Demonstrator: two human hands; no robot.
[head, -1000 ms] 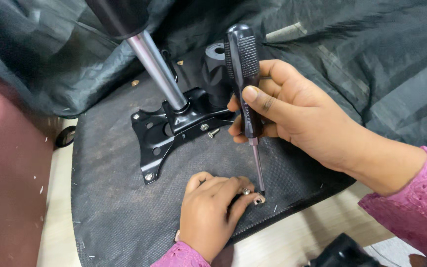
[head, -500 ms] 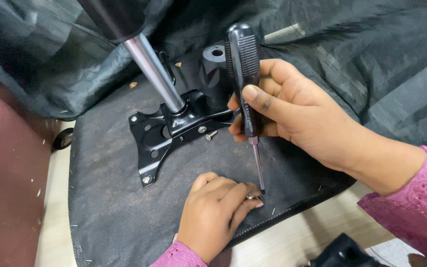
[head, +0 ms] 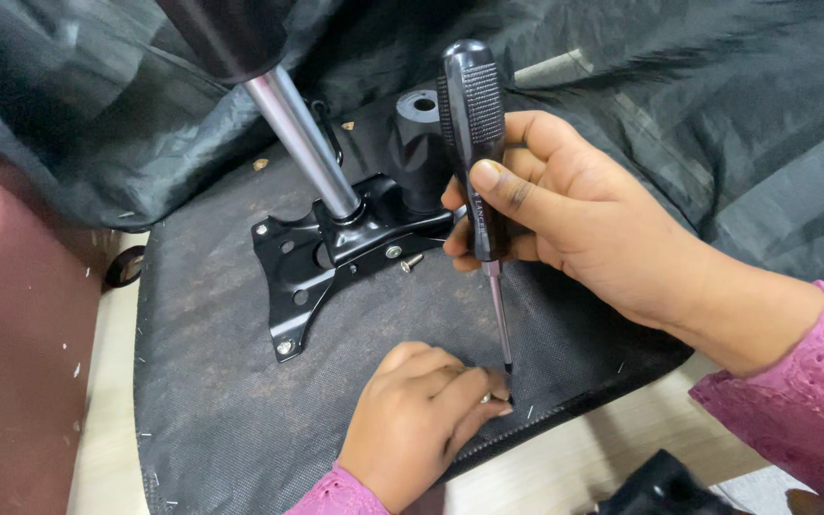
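Nearest, the left hand (head: 422,420) rests on the dark fabric underside of a chair seat (head: 212,401), fingertips pinched together on what looks like a small screw (too tiny to be sure). Directly above those fingertips, the right hand (head: 574,229) is clamped around the black handle of a screwdriver (head: 479,162), held upright, tip down by the left fingers. Beyond both hands sits the black metal mounting plate (head: 326,262) with its silver column (head: 302,143); a loose screw (head: 412,262) lies beside it.

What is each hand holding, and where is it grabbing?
The right hand grips the screwdriver by its black handle. The left hand pinches something small and metallic at the screwdriver's tip; what it is cannot be told.
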